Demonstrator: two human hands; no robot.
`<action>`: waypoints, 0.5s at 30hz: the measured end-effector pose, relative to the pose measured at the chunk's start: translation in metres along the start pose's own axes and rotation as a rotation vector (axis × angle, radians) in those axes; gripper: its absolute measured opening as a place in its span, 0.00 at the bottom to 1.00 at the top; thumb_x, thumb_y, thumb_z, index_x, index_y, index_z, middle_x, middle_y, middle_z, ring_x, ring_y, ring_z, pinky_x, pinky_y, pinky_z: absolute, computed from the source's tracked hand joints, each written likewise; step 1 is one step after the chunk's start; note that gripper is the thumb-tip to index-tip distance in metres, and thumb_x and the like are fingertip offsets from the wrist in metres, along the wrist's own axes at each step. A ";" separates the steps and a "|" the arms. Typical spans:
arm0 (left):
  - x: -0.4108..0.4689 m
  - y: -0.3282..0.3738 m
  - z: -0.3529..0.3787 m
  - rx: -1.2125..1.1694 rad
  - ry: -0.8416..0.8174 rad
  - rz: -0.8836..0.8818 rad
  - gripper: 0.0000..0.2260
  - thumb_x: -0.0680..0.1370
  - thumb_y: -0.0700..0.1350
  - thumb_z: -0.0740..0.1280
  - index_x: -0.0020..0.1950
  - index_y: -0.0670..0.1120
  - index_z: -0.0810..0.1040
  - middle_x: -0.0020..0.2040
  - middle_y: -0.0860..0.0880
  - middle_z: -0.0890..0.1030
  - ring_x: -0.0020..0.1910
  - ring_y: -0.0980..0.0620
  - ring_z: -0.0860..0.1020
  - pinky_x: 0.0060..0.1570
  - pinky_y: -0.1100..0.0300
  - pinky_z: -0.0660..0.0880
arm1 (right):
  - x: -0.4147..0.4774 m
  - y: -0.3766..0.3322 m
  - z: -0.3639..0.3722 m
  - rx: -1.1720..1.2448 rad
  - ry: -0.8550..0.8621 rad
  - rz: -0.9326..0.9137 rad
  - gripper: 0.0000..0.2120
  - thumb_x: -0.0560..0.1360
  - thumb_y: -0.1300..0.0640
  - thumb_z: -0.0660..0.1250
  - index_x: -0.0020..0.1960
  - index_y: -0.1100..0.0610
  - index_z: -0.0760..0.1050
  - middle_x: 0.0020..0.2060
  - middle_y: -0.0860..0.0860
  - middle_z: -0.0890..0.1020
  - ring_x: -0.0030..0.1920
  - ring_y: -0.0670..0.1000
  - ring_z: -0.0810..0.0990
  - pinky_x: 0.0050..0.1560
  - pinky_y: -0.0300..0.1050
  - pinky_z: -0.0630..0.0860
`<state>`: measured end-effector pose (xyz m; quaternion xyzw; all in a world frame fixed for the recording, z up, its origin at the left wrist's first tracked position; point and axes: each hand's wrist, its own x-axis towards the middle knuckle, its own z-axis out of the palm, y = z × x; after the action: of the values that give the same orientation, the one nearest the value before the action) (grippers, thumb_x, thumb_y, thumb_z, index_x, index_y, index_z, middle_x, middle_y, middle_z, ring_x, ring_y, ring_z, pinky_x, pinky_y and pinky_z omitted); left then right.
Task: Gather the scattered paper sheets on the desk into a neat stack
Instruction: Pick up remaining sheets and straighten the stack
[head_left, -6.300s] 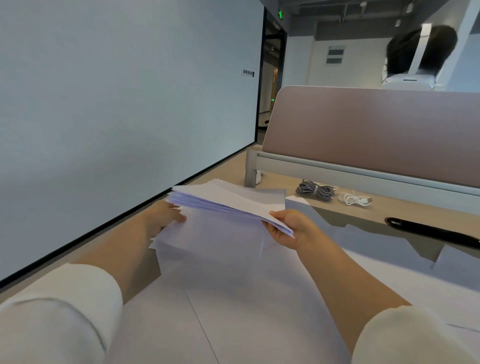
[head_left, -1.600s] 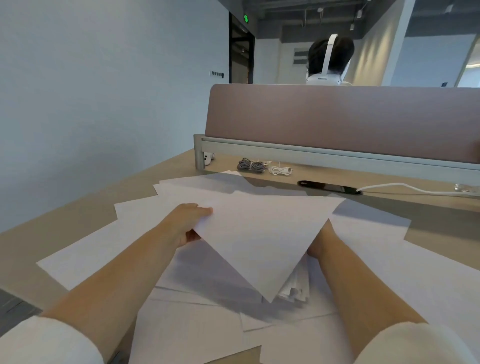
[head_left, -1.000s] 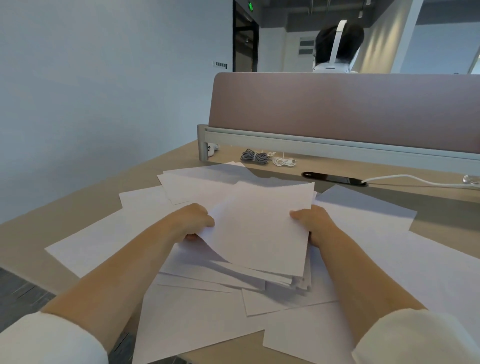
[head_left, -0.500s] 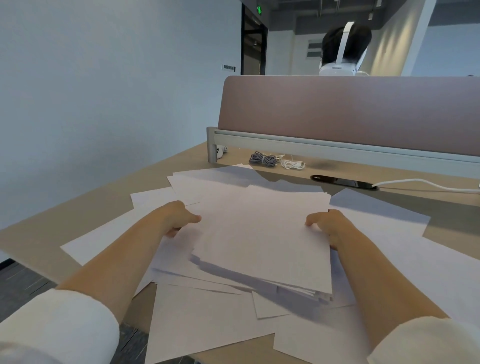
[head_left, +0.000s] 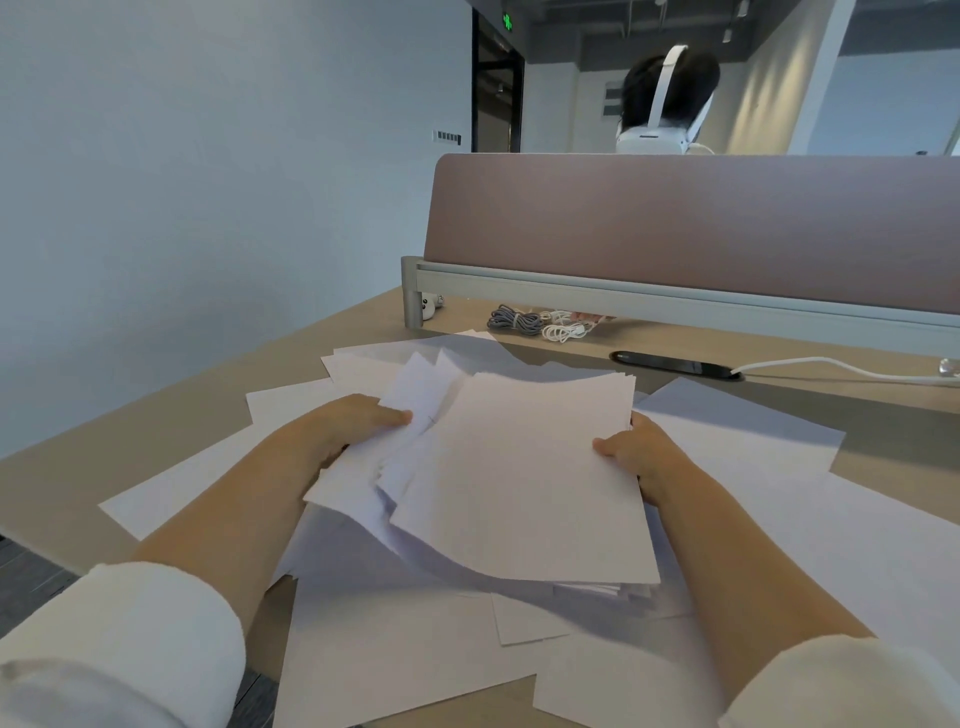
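A thick, uneven bundle of white paper sheets (head_left: 519, 478) is lifted a little above the desk (head_left: 130, 452), its near edge sagging. My left hand (head_left: 343, 426) grips the bundle's left side, where several sheets fan out askew. My right hand (head_left: 636, 452) grips its right edge, thumb on top. More loose white sheets (head_left: 395, 649) lie spread flat on the desk under and around the bundle, some overhanging the near edge.
A mauve divider panel (head_left: 675, 223) closes the desk's far side. Below it lie a coiled grey cable (head_left: 511, 318), a white cable (head_left: 563, 330) and a black slot (head_left: 675, 364) with a white cord. A person with a white headset sits beyond the panel.
The bundle lay flat on the desk half a second ago. Now both hands have closed on its sides and raised it, and the left sheets have fanned out.
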<state>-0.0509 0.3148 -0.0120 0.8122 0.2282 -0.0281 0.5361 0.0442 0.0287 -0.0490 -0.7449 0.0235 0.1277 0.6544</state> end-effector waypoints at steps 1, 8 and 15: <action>-0.002 0.003 0.001 -0.064 -0.014 0.045 0.19 0.74 0.50 0.70 0.62 0.44 0.77 0.52 0.45 0.83 0.48 0.44 0.82 0.55 0.49 0.77 | 0.000 0.000 0.000 -0.025 0.006 -0.003 0.19 0.75 0.71 0.63 0.65 0.61 0.68 0.58 0.60 0.77 0.55 0.62 0.78 0.57 0.58 0.76; -0.031 0.056 0.018 -0.697 -0.142 0.308 0.12 0.77 0.50 0.64 0.51 0.42 0.79 0.37 0.44 0.84 0.31 0.49 0.82 0.36 0.60 0.79 | -0.002 -0.002 -0.001 -0.181 0.006 0.011 0.23 0.74 0.69 0.65 0.67 0.61 0.66 0.55 0.58 0.77 0.54 0.61 0.78 0.57 0.56 0.76; -0.050 0.106 0.053 -0.891 -0.418 0.406 0.15 0.74 0.51 0.63 0.46 0.42 0.84 0.40 0.45 0.84 0.36 0.47 0.83 0.39 0.56 0.81 | -0.009 -0.004 -0.006 -0.015 -0.042 0.032 0.31 0.75 0.68 0.63 0.75 0.58 0.56 0.60 0.58 0.73 0.51 0.60 0.77 0.44 0.54 0.78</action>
<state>-0.0423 0.2168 0.0711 0.5108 -0.0554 0.0144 0.8578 0.0375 0.0222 -0.0421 -0.7466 0.0206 0.1540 0.6468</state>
